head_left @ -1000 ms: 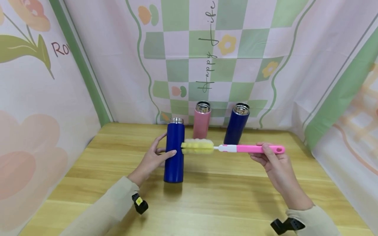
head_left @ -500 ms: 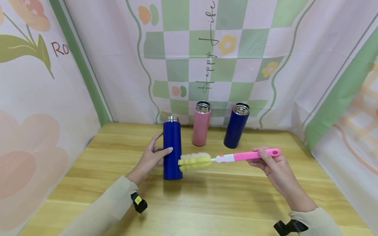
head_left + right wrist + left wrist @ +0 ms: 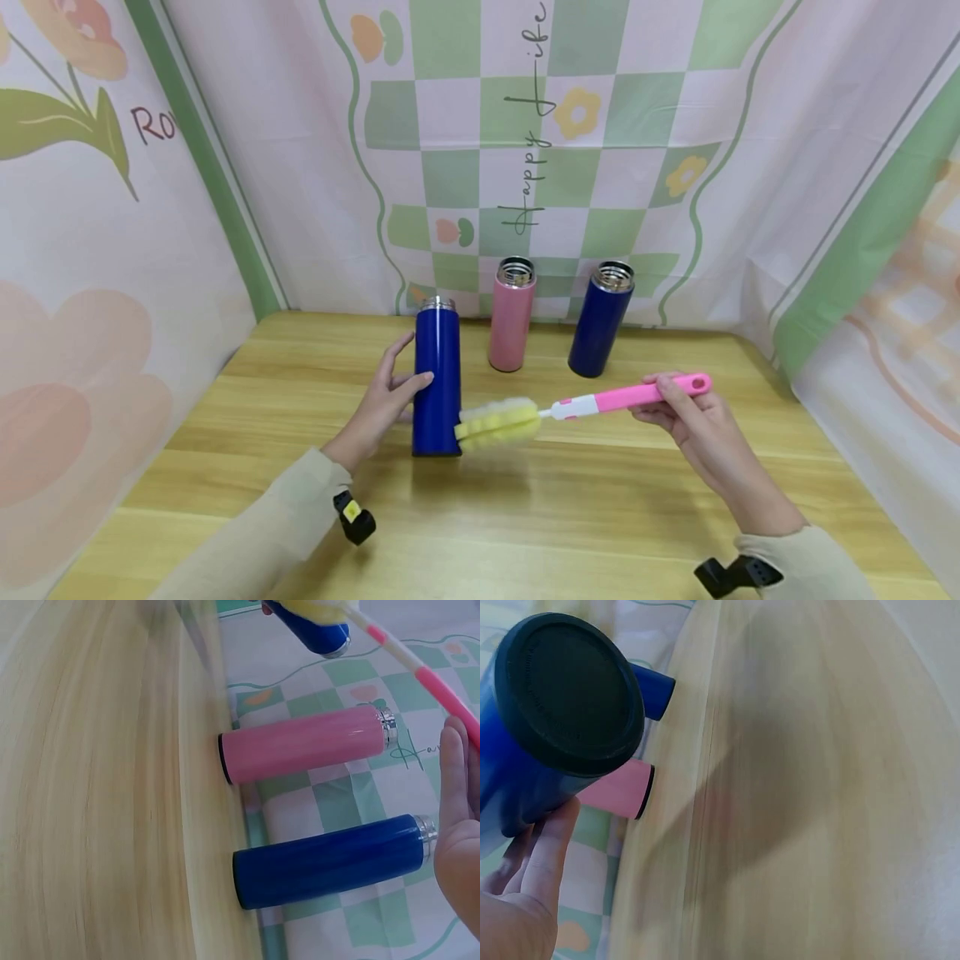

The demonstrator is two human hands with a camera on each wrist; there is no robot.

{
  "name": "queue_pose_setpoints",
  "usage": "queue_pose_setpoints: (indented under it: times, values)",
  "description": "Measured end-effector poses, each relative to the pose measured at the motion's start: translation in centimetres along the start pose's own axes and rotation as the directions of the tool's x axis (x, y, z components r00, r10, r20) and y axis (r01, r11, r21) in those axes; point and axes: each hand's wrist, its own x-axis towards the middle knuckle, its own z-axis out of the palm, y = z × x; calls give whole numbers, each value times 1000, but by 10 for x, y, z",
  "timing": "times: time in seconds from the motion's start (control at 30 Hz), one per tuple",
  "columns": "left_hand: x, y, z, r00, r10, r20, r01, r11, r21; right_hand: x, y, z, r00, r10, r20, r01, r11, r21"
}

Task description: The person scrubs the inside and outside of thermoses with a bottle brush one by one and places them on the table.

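A blue thermos bottle (image 3: pixel 437 408) with a bare steel neck is held upright by my left hand (image 3: pixel 382 407), the thumb across its front. Its dark base (image 3: pixel 574 694) shows in the left wrist view, raised over the table. My right hand (image 3: pixel 697 425) grips the pink handle of a bottle brush (image 3: pixel 645 394). The yellow sponge head (image 3: pixel 501 422) points left, its tip right at the lower right side of the blue bottle. In the right wrist view, the brush handle (image 3: pixel 442 690) slants up toward that bottle.
Behind stand a pink thermos bottle (image 3: pixel 512 321) and a dark blue thermos bottle (image 3: pixel 600 321), both lidless. They stand near the back edge of the wooden table (image 3: pixel 525 517). A patterned curtain (image 3: pixel 637 108) hangs behind and at both sides.
The brush head has moved down along the blue bottle's side, from mid-height to near its base, and the brush now tilts. The blue bottle has shifted slightly left.
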Motion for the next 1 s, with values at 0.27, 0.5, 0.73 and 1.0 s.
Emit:
queue_pose_setpoints:
  times: [0.27,0.5,0.73,1.0]
  values:
    - [-2,-5,1,999,5,33,-5,1000,-3,4,4,1,998,-37,-52,41,997,63]
    - [-3,-5,6,998,15,63,-15,1000,0,10,6,3,991,-105,-87,115,987,115]
    - [-5,-4,11,998,-19,59,14,997,78,11,5,5,988,-110,-112,122,987,109]
    - [-4,-7,13,998,-30,49,22,987,158,10,6,6,984,-117,-131,132,985,109]
